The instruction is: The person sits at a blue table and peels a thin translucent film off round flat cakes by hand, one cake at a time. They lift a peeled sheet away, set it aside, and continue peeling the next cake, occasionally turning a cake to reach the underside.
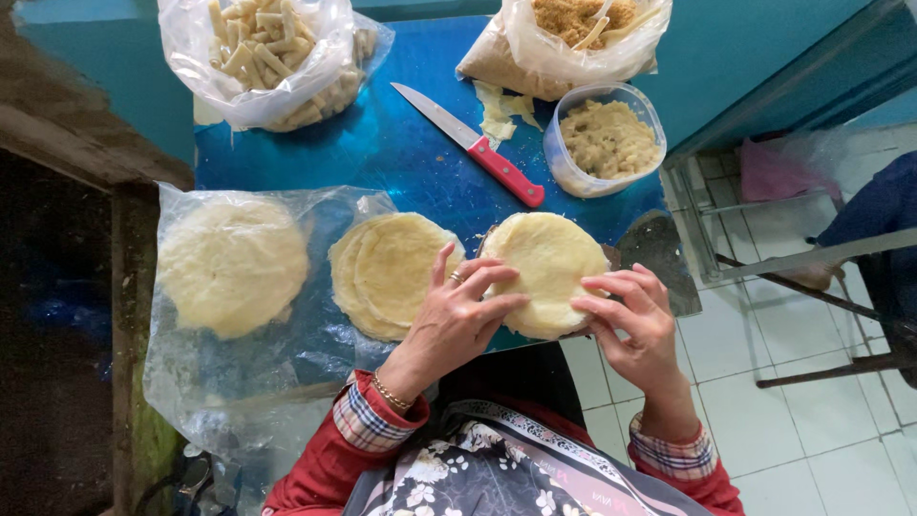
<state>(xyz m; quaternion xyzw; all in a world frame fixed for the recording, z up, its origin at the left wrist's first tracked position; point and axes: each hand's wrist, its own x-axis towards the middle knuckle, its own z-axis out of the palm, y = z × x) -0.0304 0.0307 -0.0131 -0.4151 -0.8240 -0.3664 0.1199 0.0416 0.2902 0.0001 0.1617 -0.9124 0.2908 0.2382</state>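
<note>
Both hands on one round wrapper at the near edge of the bench.

We see the left hand [458,311] with fingers spread, lying flat on the left part of a pale round wrapper [546,268]; the right hand [635,320] holds its right edge, fingers on top, thumb hidden, so we cannot tell if it pinches. The wrapper lies on the blue bench [401,153], near right. Just left of it sits a stack of wrappers [392,272] on a clear plastic sheet [239,373], and further left a thicker pile [232,266]. Far side: a red-handled knife [473,145], a tub of filling [607,141], a bag of rolls [272,57] and a bag of brown crumbs [564,38].
</note>
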